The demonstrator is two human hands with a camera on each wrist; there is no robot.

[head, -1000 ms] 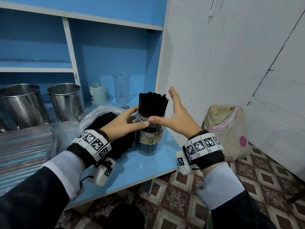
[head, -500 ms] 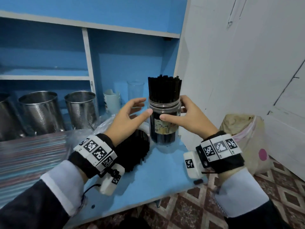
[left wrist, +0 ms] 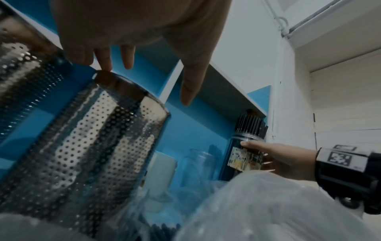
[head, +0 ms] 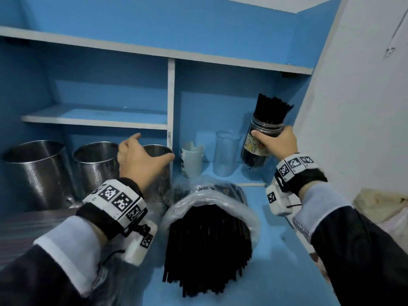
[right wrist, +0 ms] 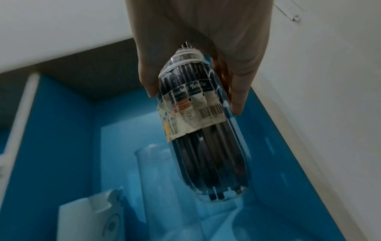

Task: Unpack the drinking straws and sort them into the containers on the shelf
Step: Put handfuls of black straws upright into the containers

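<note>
My right hand [head: 270,140] grips a clear labelled jar [head: 260,138] [right wrist: 206,143] packed with black straws [head: 272,109]. It holds the jar slightly tilted in the back right corner of the blue shelf [head: 276,250]. My left hand [head: 152,149] is spread open over the rim of a perforated steel container [head: 162,186] [left wrist: 86,146], and a fingertip [left wrist: 105,65] touches that rim. A big bundle of black straws [head: 209,244] lies in an open plastic bag [head: 192,199] on the shelf between my arms.
Two more perforated steel containers [head: 37,173] [head: 95,162] stand to the left. An empty glass [head: 227,153] and a white cup [head: 191,159] stand left of the jar. A white upright divider [head: 171,102] splits the shelf, and a white wall [head: 353,129] closes the right side.
Both hands were on the jar at the shelf's front. My left hand let go and moved left to the steel container. My right hand carried the jar up and back into the right compartment.
</note>
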